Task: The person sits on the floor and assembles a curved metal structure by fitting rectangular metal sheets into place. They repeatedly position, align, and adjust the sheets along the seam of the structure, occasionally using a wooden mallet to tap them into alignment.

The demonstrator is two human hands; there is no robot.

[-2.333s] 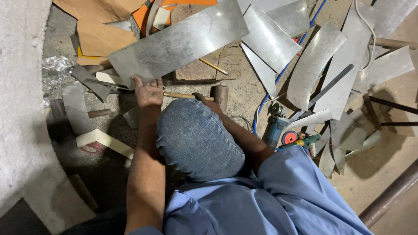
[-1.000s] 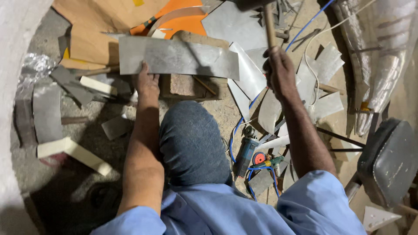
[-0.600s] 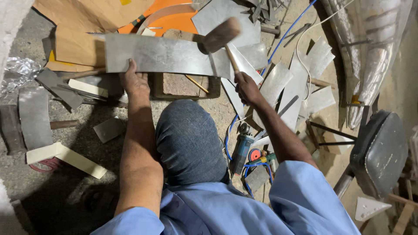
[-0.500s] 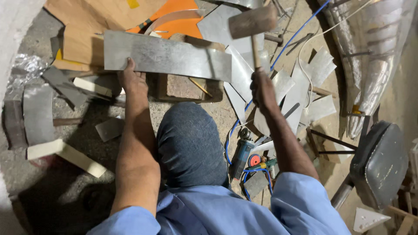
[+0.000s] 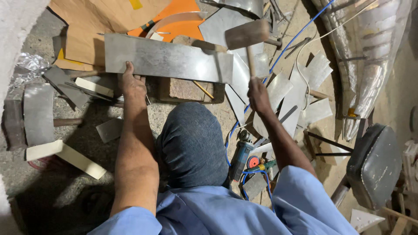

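The left hand [image 5: 133, 87] lies flat, fingers spread over the near long edge of a long rectangular sheet of dull grey metal [image 5: 167, 58], pressing it down close to its left end. The right hand [image 5: 258, 93] is closed in a fist around the thin wooden handle of a mallet with a pale cylindrical wooden head [image 5: 247, 34]; the handle rises almost straight away from the person, so the head hangs raised above and just past the sheet's right end.

The sheet lies ahead of both hands, beyond the bent knee in dark blue denim [image 5: 191, 143], with its long axis running left to right across the view, dipping a little to the right. It rests over a squat reddish-brown block [image 5: 183, 89] on the rough concrete floor [image 5: 87, 152]. The left hand touches the sheet; the right hand is apart from it, and only the mallet head reaches its far right corner.

Farther out, curved offcuts of bright sheet metal [image 5: 300, 95] are strewn to the right, with a blue-bodied angle grinder [image 5: 240, 156] near the knee, orange and brown cardboard [image 5: 174, 26] behind the sheet, and a dark padded stool [image 5: 374, 165] at the right.
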